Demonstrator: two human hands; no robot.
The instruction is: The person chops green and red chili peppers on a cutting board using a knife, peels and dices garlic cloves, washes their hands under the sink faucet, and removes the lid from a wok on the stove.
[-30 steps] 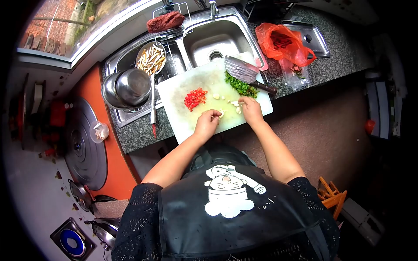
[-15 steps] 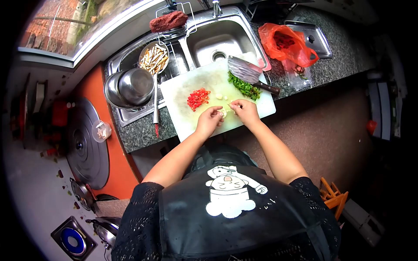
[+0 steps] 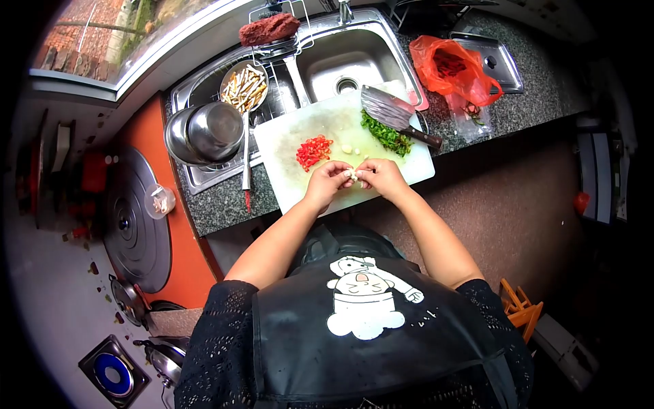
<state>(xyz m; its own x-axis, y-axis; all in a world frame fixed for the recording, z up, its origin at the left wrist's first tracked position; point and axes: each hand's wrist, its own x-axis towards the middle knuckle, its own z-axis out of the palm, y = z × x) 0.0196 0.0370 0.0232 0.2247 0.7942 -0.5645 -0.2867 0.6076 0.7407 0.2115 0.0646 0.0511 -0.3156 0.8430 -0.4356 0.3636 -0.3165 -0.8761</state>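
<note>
My left hand (image 3: 329, 183) and my right hand (image 3: 381, 178) meet above the near side of a white cutting board (image 3: 279, 140). Between their fingertips is a small pale garlic clove (image 3: 353, 175), pinched from both sides. A few more garlic cloves (image 3: 347, 148) lie on the board just beyond my fingers. Chopped red chili (image 3: 313, 152) is heaped to the left. On the right sits a pile of chopped greens (image 3: 385, 133), with a cleaver (image 3: 387, 109) resting over its far edge, its dark handle pointing right.
Behind the board is a steel sink (image 3: 351, 58). Metal bowls (image 3: 214, 129) and a pan of cut pale strips (image 3: 244, 88) stand left, its handle reaching toward me. A red plastic bag (image 3: 453, 71) and a metal lid (image 3: 501, 65) occupy the right counter.
My hands have come together, fingertips now meeting around the garlic clove. Half a second ago they were slightly apart. The view has shifted a little.
</note>
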